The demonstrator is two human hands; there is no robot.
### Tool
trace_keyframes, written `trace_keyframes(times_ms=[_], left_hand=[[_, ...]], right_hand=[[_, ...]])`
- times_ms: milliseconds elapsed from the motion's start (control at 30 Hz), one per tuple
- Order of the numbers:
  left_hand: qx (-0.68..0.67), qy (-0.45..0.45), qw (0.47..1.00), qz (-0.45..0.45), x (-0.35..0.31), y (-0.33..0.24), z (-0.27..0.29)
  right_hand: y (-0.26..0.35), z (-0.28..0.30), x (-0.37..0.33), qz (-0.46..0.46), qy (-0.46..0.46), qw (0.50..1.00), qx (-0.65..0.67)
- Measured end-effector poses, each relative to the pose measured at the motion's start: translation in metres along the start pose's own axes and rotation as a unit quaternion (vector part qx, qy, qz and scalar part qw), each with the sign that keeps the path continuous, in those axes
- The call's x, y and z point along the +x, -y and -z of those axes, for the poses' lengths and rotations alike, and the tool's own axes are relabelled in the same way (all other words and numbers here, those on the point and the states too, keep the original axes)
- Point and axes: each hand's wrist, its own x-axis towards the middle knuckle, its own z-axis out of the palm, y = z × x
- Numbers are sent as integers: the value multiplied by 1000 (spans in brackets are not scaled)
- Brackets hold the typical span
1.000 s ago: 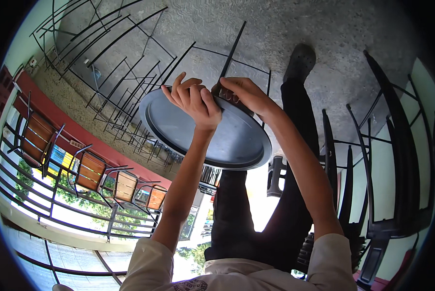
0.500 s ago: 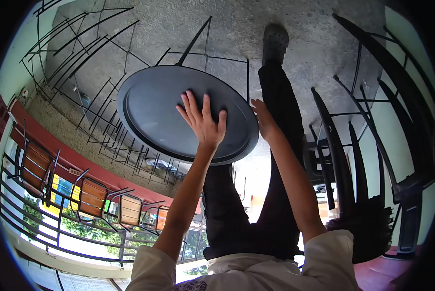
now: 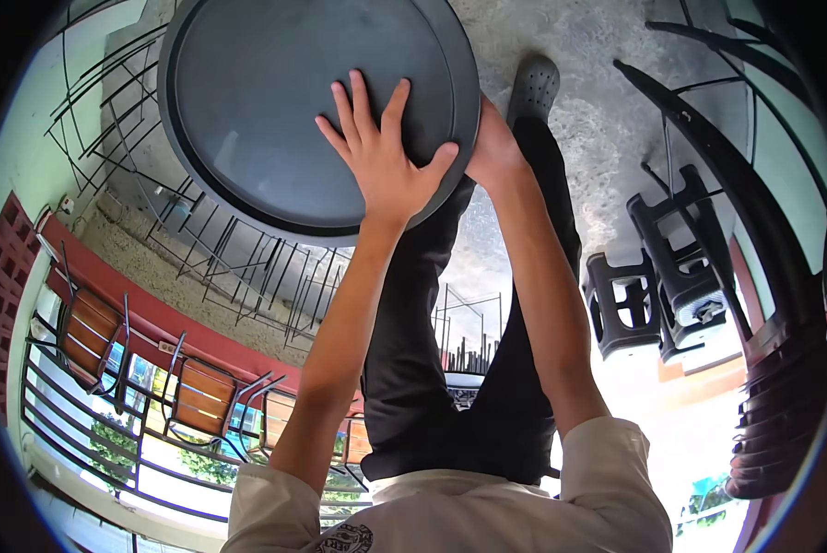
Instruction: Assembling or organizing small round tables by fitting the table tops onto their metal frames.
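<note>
A large round dark-grey tray [image 3: 275,111] with a raised rim fills the upper left of the view, its upper edge cut off by the frame. My left hand [image 3: 383,161] lies flat on its face, fingers spread and thumb out toward the right rim. At that right rim my right hand [image 3: 497,147] grips the tray from the side, its fingers hidden behind it. The tray is held above the floor, over my left leg, and hides what is behind it.
Black wire frames [image 3: 247,267] stand along the left side. Wooden-slat chairs [image 3: 201,396] line a red ledge with railings. On the right are black plastic stools [image 3: 625,300] and dark stacked chairs [image 3: 763,184]. My grey clog [image 3: 535,85] rests on the concrete floor [image 3: 588,111].
The tray has come up closer and shifted up and left in view, facing me more fully. My right hand has closed on its rim. The room's view has turned slightly.
</note>
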Motion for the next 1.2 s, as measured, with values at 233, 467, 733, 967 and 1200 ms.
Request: trace_keyframes(times_ms=[233,467,733,967,1200], left_hand=[[-13,-32,997,-63,-17,12,-8],[46,57,994,-87,-50,-22,-3],[74,68,983,-153,-57,-17,-7],[82,64,978,-181,-66,-18,-6],[77,61,979,-178,-68,-14,-1]], right_hand=[[-24,17,1,38,37,997,61],[-30,50,10,60,81,994,41],[-42,38,12,71,149,975,151],[-42,24,10,55,110,958,259],[-43,24,18,90,149,956,238]])
